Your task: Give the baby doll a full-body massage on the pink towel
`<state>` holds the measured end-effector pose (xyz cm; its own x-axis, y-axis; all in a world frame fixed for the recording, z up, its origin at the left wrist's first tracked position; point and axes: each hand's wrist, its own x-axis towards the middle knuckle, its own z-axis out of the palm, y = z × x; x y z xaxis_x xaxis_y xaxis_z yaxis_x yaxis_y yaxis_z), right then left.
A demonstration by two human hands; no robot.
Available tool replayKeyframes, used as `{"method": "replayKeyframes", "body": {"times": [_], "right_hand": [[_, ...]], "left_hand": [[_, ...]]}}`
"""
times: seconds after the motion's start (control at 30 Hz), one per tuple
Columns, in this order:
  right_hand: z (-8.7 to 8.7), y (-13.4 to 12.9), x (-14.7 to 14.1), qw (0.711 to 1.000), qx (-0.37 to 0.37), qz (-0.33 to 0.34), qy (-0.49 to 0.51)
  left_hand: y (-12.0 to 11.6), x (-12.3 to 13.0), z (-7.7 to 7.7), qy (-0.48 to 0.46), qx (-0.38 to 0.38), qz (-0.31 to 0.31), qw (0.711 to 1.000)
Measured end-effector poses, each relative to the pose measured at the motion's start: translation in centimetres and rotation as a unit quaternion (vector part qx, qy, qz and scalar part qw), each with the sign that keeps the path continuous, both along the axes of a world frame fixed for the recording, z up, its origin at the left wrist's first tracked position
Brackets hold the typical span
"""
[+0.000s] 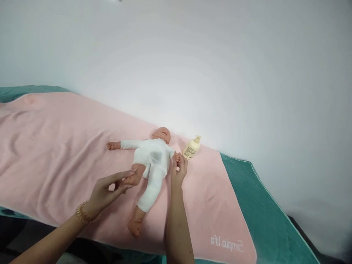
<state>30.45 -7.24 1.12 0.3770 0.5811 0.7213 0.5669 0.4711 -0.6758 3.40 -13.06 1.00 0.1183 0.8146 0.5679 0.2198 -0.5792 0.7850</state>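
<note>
A baby doll (158, 156) with a white cloth body lies on its back on a pink blanket (209, 205), its head toward the wall. My left hand (111, 189) has its thumb and fingers around the doll's bent leg, at the foot (133, 179). The fingers of my right hand (179, 169) are closed on the doll's small hand (176, 157). The other doll arm (129, 144) is stretched out to the left, and the other leg (150, 192) points toward me. A pale yellow pump bottle (191, 147) stands just right of my right hand.
Green cloth (264, 201) shows under the blanket at the right and at the far left. A plain white wall (192, 66) rises behind the blanket. The blanket's front edge runs below the doll's lower foot, with dark space beyond it at the lower left.
</note>
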Motion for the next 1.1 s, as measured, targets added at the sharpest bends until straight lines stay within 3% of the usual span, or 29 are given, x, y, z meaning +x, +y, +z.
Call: {"method": "replayKeyframes", "body": {"times": [0.17, 0.4, 0.53, 0.7, 0.9, 1.1], "right_hand": [[-0.3, 0.2, -1.0, 0.97, -0.007, 0.114, -0.213], [-0.2, 0.1, -1.3, 0.957, -0.056, 0.156, -0.239], [-0.5, 0.1, -1.0, 0.977, -0.043, 0.145, -0.152], [-0.1, -0.1, 0.0, 0.995, -0.041, 0.039, 0.086], [0.8, -0.5, 2.4, 0.956, -0.071, -0.091, 0.268], [-0.9, 0.1, 5.2, 0.909, -0.109, -0.129, 0.382]], "left_hand": [[3.6, 2.4, 1.7, -0.036, -0.061, 0.007, 0.997], [6.6, 4.0, 2.6, -0.089, -0.137, -0.033, 0.986], [5.7, 3.5, 2.6, -0.071, -0.108, -0.049, 0.99], [2.6, 1.0, 1.2, 0.006, -0.045, -0.063, 0.997], [-2.2, -2.8, -2.2, 0.087, 0.045, -0.062, 0.993], [-5.3, -5.0, -5.9, 0.142, 0.111, -0.079, 0.98]]}}
